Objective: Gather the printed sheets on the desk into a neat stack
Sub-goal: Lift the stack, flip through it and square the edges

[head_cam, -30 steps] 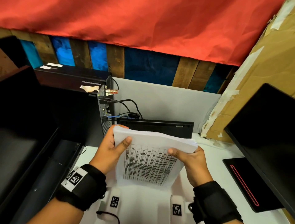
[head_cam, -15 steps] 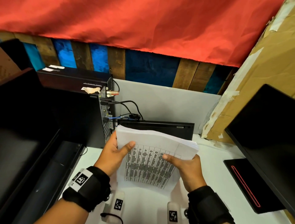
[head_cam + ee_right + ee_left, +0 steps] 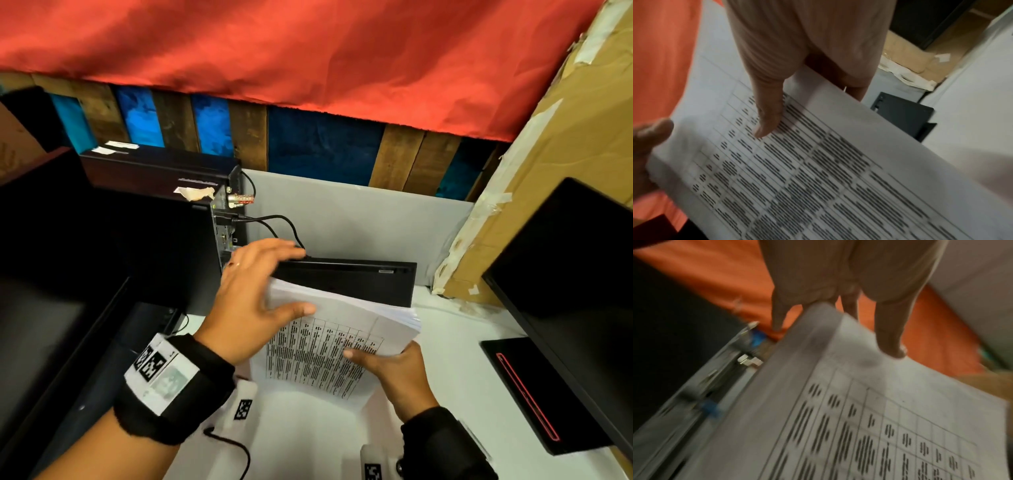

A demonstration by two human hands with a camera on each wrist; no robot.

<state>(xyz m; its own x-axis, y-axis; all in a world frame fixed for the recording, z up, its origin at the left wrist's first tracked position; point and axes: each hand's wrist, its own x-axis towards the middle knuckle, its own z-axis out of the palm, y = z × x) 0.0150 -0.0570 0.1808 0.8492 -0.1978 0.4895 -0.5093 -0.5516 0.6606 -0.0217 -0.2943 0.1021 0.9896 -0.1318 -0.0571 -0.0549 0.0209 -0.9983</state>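
1. Your left hand [image 3: 251,301] is spread wide, fingers straight, flat against the left edge of the thick white stack of printed table sheets [image 3: 329,346]; squaring appears in hand.
2. The stack stands tilted above the white desk [image 3: 455,370].
3. Your right hand [image 3: 397,373] pinches its right edge, thumb on the print; next, tap edges flush.
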